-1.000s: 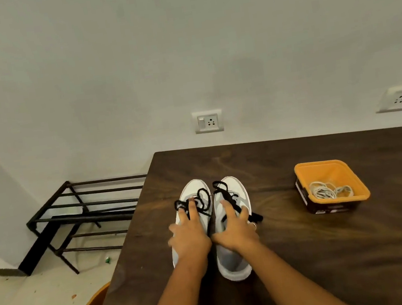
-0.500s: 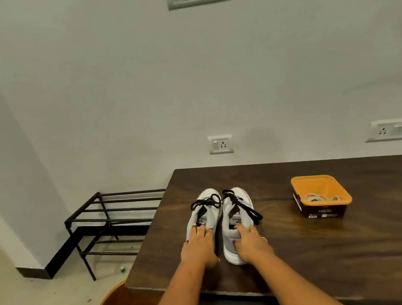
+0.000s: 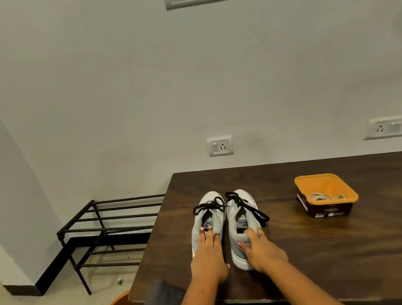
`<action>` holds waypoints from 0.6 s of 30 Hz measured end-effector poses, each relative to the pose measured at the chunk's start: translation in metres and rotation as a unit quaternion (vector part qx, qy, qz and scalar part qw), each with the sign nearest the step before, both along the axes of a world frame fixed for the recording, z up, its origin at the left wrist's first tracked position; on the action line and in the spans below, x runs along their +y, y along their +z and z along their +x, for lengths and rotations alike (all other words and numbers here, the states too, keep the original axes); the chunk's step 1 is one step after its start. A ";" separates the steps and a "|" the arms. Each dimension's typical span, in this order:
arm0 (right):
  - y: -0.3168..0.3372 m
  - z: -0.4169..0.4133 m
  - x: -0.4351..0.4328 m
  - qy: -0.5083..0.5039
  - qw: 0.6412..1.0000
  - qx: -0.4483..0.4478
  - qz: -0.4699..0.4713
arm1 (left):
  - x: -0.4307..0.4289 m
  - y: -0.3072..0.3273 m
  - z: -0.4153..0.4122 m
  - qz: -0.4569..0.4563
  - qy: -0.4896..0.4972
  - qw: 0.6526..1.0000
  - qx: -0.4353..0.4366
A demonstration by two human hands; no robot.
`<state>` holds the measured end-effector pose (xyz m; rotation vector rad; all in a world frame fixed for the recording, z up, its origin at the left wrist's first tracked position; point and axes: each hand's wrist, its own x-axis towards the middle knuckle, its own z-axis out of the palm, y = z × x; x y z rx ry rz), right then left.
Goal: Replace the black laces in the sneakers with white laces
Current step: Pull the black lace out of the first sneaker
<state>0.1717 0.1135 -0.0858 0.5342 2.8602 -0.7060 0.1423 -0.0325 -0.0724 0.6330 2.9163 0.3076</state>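
Sneakers (image 3: 198,231), paired near the counter (image 3: 339,249) edge. My left hand (image 3: 208,258) lays straight fingers on one heel; my right hand (image 3: 261,250) curls fingers round the other. Best to pin one shoe, then untie its black laces (image 3: 209,206); white laces (image 3: 324,196) wait in the orange tray (image 3: 303,179).

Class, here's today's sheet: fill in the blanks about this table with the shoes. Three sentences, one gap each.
1. The laces in both sneakers are ____.
2. The white laces lie in an ____ tub.
3. Seen from the camera, the rack stands to the ____ of the table.
Missing words: black; orange; left.
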 end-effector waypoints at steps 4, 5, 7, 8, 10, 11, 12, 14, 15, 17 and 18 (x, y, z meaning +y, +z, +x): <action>-0.005 -0.001 -0.001 -0.001 1.000 0.005 0.017 | 0.001 -0.016 0.005 0.002 0.000 0.996 0.090; -0.006 -0.002 -0.001 -0.003 1.000 0.010 0.020 | 0.002 -0.018 0.005 0.002 0.006 0.995 0.097; -0.008 -0.003 -0.001 -0.009 1.000 0.011 0.025 | 0.004 -0.017 0.004 0.015 0.025 0.992 0.120; -0.008 -0.004 -0.001 -0.012 1.000 0.011 0.026 | 0.006 -0.017 0.002 0.035 0.033 0.990 0.133; -0.008 -0.004 -0.002 -0.016 0.999 0.012 0.026 | 0.010 -0.021 -0.003 0.045 0.019 0.986 0.161; -0.007 -0.005 -0.003 -0.015 0.999 0.016 0.024 | 0.011 -0.021 -0.005 0.056 0.016 0.985 0.165; -0.007 -0.006 -0.003 -0.015 0.999 0.017 0.024 | 0.012 -0.020 -0.006 0.064 0.013 0.985 0.161; -0.005 -0.007 -0.002 -0.015 0.999 0.013 0.029 | 0.013 -0.016 -0.004 0.067 0.012 0.984 0.168; -0.004 -0.006 -0.001 -0.014 0.999 0.011 0.033 | 0.012 -0.012 -0.001 0.066 0.014 0.983 0.168; -0.004 -0.005 0.000 -0.009 0.999 0.011 0.038 | 0.013 -0.009 0.000 0.065 0.032 0.987 0.142; -0.003 -0.004 0.000 -0.007 0.999 0.012 0.038 | 0.015 -0.008 -0.001 0.076 0.045 0.987 0.132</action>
